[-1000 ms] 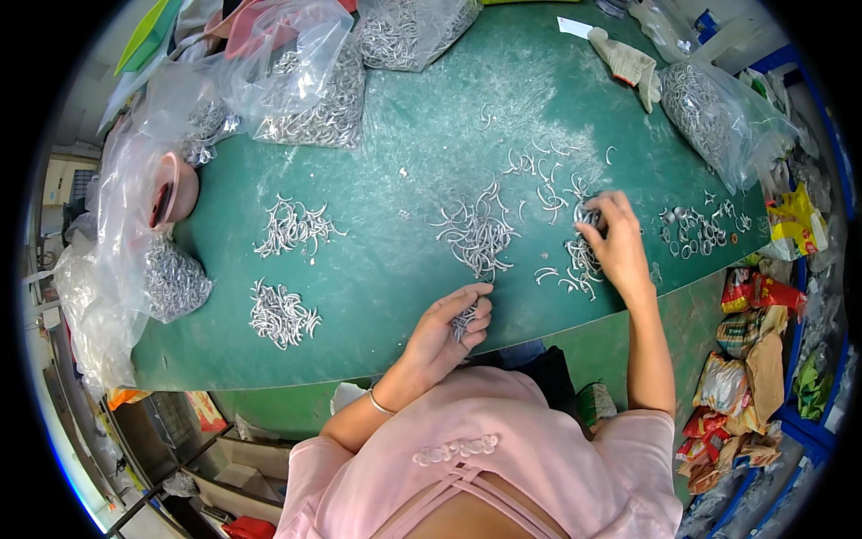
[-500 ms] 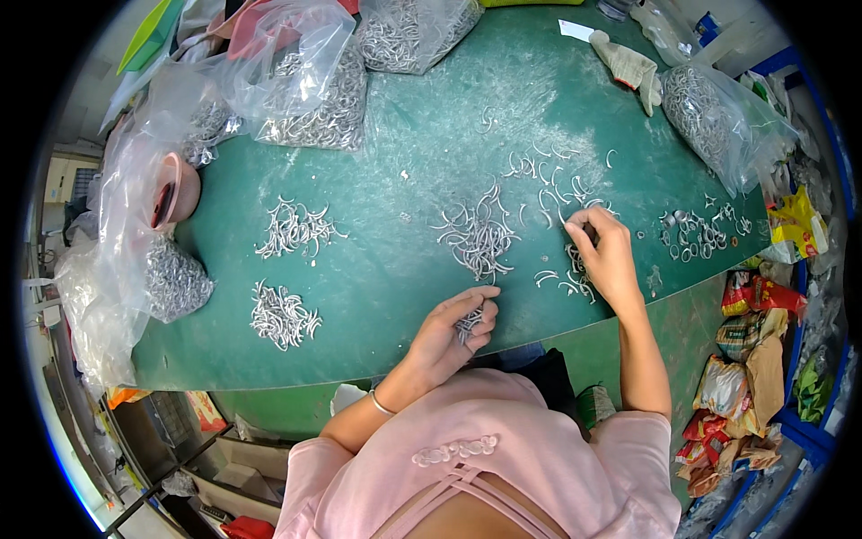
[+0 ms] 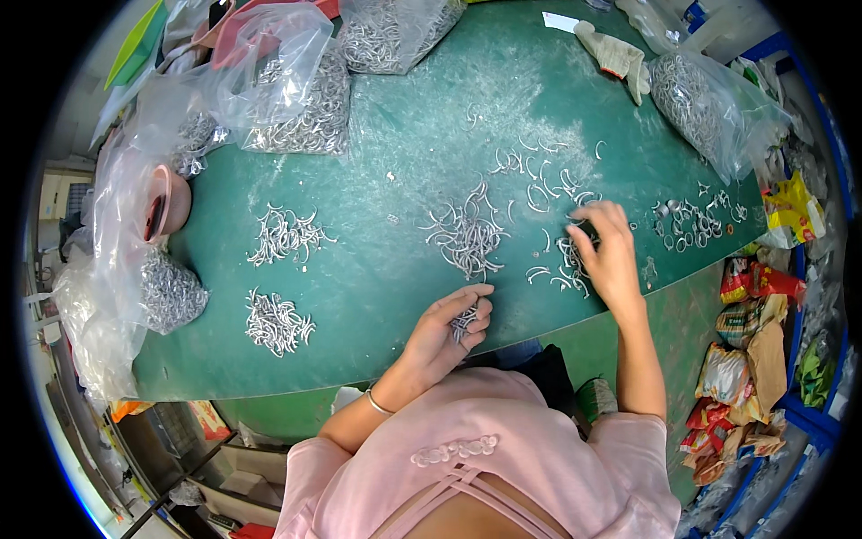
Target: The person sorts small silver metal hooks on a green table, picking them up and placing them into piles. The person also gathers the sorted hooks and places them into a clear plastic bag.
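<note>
My left hand (image 3: 444, 328) is curled near the table's front edge, its fingers wrapped round a bunch of small curved grey metal pieces (image 3: 462, 321). Just beyond it lies a heap of the same crescent-shaped pieces (image 3: 469, 229). My right hand (image 3: 609, 247) hovers over a looser cluster of curved pieces (image 3: 570, 260), with thumb and forefinger a little apart and no piece visible between them. The palm side of that hand is partly hidden. More single crescents (image 3: 537, 193) are scattered beyond it.
Two small heaps (image 3: 289, 235) (image 3: 278, 323) lie on the left of the green table (image 3: 377, 193). Metal rings (image 3: 691, 225) lie at the right. Filled plastic bags (image 3: 305, 108) (image 3: 691, 103), a pink bowl (image 3: 175, 202) and a glove (image 3: 615, 58) stand or lie round the edges.
The thumb and forefinger of my right hand have parted; a curved piece showed at their tips before. My left hand keeps its bunch. The whole view has shifted slightly.
</note>
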The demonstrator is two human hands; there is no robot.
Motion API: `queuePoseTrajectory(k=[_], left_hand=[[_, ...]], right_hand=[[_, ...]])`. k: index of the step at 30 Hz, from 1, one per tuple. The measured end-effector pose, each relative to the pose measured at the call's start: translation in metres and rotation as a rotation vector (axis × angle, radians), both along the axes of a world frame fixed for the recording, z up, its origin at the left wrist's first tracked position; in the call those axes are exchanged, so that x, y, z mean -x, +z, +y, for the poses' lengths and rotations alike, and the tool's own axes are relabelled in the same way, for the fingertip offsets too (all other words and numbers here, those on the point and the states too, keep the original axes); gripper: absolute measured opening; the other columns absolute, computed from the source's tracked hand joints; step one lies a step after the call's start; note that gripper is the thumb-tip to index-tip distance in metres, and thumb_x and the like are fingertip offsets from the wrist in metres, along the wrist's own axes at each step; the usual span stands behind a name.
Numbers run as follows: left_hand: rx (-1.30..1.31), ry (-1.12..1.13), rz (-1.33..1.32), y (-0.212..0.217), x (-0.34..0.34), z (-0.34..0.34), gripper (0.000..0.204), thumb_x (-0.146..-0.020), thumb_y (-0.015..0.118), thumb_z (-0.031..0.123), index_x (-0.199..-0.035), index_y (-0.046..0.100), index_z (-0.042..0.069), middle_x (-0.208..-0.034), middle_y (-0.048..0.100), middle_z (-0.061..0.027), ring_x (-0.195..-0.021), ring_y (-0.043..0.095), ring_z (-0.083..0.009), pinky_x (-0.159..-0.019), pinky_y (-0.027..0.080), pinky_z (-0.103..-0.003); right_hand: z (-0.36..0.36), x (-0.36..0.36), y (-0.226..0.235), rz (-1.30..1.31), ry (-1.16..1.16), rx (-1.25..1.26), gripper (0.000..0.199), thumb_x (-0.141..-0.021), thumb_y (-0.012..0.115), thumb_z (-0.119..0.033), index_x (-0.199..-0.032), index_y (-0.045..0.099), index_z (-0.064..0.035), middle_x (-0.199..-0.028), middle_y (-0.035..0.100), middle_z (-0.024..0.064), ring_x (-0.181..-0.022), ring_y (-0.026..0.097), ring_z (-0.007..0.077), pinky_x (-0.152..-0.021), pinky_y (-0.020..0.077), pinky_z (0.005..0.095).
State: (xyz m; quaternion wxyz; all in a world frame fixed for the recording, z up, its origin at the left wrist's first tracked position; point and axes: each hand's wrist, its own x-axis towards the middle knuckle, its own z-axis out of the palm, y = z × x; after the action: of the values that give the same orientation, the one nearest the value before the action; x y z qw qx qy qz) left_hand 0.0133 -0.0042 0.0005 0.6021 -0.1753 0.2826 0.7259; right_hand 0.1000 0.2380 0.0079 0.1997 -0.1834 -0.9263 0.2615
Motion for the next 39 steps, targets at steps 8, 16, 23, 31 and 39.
queuePoseTrajectory(k=[8, 16, 23, 31, 39], left_hand=[[0.002, -0.025, 0.019, 0.006, -0.002, 0.006, 0.025, -0.095, 0.050, 0.015, -0.114, 0.052, -0.002, -0.081, 0.050, -0.0040, -0.070, 0.044, -0.0109, -0.053, 0.037, -0.022], [0.179, 0.073, -0.037, 0.026, -0.003, 0.028, 0.024, -0.098, 0.046, 0.020, -0.108, 0.055, 0.000, -0.075, 0.046, -0.0016, -0.065, 0.041, -0.0090, -0.051, 0.036, -0.020], [-0.042, -0.066, -0.014, 0.007, 0.000, 0.006, 0.023, -0.100, 0.043, 0.022, -0.100, 0.056, 0.004, -0.064, 0.032, 0.0041, -0.052, 0.028, -0.0050, -0.042, 0.025, -0.018], [-0.037, -0.086, -0.008, 0.006, 0.003, 0.001, 0.023, -0.100, 0.043, 0.022, -0.099, 0.056, 0.003, -0.062, 0.031, 0.0043, -0.051, 0.028, -0.0049, -0.041, 0.024, -0.019], [-0.012, -0.056, -0.012, 0.004, 0.003, -0.003, 0.022, -0.099, 0.044, 0.022, -0.099, 0.056, 0.003, -0.062, 0.031, 0.0043, -0.052, 0.028, -0.0053, -0.042, 0.025, -0.019]], right_hand=[[-0.010, 0.033, -0.006, -0.180, 0.129, -0.120, 0.016, -0.076, 0.068, -0.008, -0.084, 0.056, -0.0007, -0.090, 0.053, 0.0140, -0.088, 0.051, 0.0326, -0.077, 0.0419, 0.0414], [-0.043, 0.023, 0.017, -0.049, 0.372, 0.356, 0.019, -0.078, 0.069, -0.011, -0.086, 0.055, -0.0010, -0.087, 0.054, 0.0143, -0.087, 0.053, 0.0330, -0.082, 0.0429, 0.0404], [-0.032, 0.050, -0.017, -0.106, 0.244, -0.160, 0.025, -0.076, 0.071, -0.015, -0.087, 0.055, 0.0010, -0.087, 0.054, 0.0142, -0.083, 0.051, 0.0335, -0.075, 0.0419, 0.0440], [0.010, 0.055, -0.015, -0.061, -0.080, -0.120, 0.037, -0.080, 0.068, -0.015, -0.111, 0.057, -0.0009, -0.119, 0.051, 0.0179, -0.114, 0.045, 0.0368, -0.096, 0.0382, 0.0408], [-0.034, 0.036, -0.003, -0.136, 0.378, 0.094, 0.030, -0.081, 0.066, -0.011, -0.109, 0.059, -0.0006, -0.123, 0.052, 0.0171, -0.111, 0.050, 0.0356, -0.091, 0.0428, 0.0392]])
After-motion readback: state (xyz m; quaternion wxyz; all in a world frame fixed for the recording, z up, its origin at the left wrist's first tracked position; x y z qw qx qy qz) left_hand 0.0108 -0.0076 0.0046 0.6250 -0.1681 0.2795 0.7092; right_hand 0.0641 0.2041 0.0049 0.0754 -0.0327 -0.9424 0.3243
